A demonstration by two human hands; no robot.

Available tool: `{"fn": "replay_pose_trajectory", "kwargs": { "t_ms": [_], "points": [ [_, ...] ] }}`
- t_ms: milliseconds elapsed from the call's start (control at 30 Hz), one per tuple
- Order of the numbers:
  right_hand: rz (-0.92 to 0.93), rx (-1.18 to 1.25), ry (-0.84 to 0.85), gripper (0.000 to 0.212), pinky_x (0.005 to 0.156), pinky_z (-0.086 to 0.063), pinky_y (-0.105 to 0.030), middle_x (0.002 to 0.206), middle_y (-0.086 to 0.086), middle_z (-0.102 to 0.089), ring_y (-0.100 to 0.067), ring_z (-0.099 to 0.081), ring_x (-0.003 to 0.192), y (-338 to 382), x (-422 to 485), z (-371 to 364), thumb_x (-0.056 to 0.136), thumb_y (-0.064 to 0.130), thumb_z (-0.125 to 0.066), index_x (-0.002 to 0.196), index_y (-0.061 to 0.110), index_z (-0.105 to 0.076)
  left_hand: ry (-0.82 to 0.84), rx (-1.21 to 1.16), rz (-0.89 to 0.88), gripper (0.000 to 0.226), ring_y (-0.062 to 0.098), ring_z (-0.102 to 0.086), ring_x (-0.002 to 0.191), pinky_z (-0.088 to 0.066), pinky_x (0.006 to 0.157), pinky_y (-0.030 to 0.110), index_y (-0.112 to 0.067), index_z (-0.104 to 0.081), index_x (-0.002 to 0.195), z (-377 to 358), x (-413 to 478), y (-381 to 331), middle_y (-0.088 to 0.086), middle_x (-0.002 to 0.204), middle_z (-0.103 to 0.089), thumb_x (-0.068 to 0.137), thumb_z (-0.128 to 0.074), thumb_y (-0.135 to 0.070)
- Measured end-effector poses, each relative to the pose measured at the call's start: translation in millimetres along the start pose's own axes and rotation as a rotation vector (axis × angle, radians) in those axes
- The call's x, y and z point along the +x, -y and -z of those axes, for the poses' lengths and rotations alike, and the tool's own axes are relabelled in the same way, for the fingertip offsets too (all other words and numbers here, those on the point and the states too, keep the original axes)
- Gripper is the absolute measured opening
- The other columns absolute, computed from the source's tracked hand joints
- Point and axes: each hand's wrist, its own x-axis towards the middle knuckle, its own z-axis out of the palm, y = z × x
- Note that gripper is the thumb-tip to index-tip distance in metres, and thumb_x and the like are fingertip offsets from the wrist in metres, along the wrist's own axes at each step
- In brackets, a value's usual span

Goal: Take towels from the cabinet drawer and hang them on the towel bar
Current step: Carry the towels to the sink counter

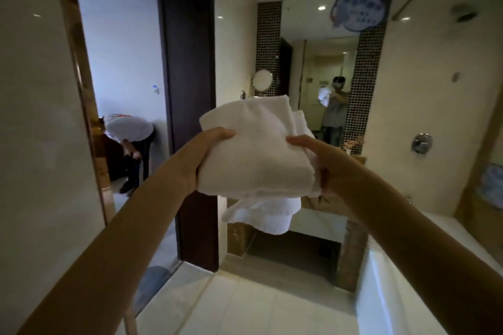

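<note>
A bunched white towel [255, 149] is held up in front of me at chest height, between both hands. My left hand [209, 152] grips its left side, thumb on top. My right hand [318, 160] grips its right side, fingers curled under the cloth. A loose end of the towel hangs down below my hands. A chrome towel bar [249, 96] shows on the far wall just above the towel, mostly hidden behind it. The vanity cabinet [239, 236] stands below, behind the hanging cloth; no drawer can be made out.
A dark door frame [187, 90] stands to the left, with another person [128, 141] bending over in the room beyond. A large mirror [326, 68] and a round shaving mirror [262, 79] lie ahead. A white bathtub edge [408, 266] runs along the right, a shower valve [422, 143] above it.
</note>
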Motion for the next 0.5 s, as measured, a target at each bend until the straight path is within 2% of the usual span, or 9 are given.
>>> {"fn": "replay_pose_trajectory", "kwargs": {
  "t_ms": [200,267,333,433,500],
  "points": [
    [0.009,0.053,-0.154,0.075,0.071,-0.058,-0.047,0.107,-0.016,-0.063,-0.036,-0.063,0.097,-2.1,-15.0,18.1,0.040,0.034,-0.087,0.105,0.015,-0.055,0.164,0.054,0.050,0.041,0.031,-0.065,0.088,-0.054,0.062,0.039,-0.020,-0.063,0.107,-22.5,23.7,-2.6,0.013,0.097,-0.068,0.073,-0.069,-0.042],
    [0.008,0.078,-0.194,0.080,0.072,-0.058,-0.048,0.109,-0.016,-0.064,-0.036,-0.064,0.097,-6.1,-19.3,20.6,0.038,0.033,-0.088,0.109,0.015,-0.056,0.189,0.068,0.085,0.046,0.031,-0.063,0.091,-0.053,0.060,0.038,-0.020,-0.060,0.110,-25.8,28.4,-1.4,0.014,0.102,-0.065,0.071,-0.070,-0.044],
    [0.011,0.090,-0.247,0.085,0.068,-0.058,-0.047,0.106,-0.017,-0.066,-0.036,-0.066,0.094,-11.3,-22.7,21.1,0.033,0.032,-0.090,0.109,0.014,-0.057,0.223,0.083,0.112,0.052,0.032,-0.062,0.096,-0.054,0.065,0.041,-0.020,-0.057,0.114,-26.4,32.8,1.0,0.014,0.106,-0.063,0.070,-0.070,-0.046],
    [0.010,0.119,-0.293,0.080,0.058,-0.058,-0.044,0.081,-0.017,-0.074,-0.035,-0.072,0.073,-20.1,-26.7,21.0,0.033,0.030,-0.090,0.104,0.012,-0.058,0.284,0.092,0.130,0.050,0.030,-0.063,0.094,-0.054,0.072,0.041,-0.020,-0.058,0.111,-25.5,38.0,6.0,0.013,0.103,-0.065,0.071,-0.070,-0.046],
    [0.000,0.137,-0.322,0.074,0.052,-0.057,-0.042,0.067,-0.015,-0.072,-0.032,-0.070,0.060,-26.3,-30.6,20.0,0.034,0.030,-0.089,0.099,0.012,-0.059,0.303,0.102,0.142,0.047,0.029,-0.064,0.093,-0.054,0.072,0.039,-0.020,-0.058,0.106,-24.4,39.5,7.7,0.013,0.102,-0.066,0.069,-0.072,-0.046]
  ]
}}
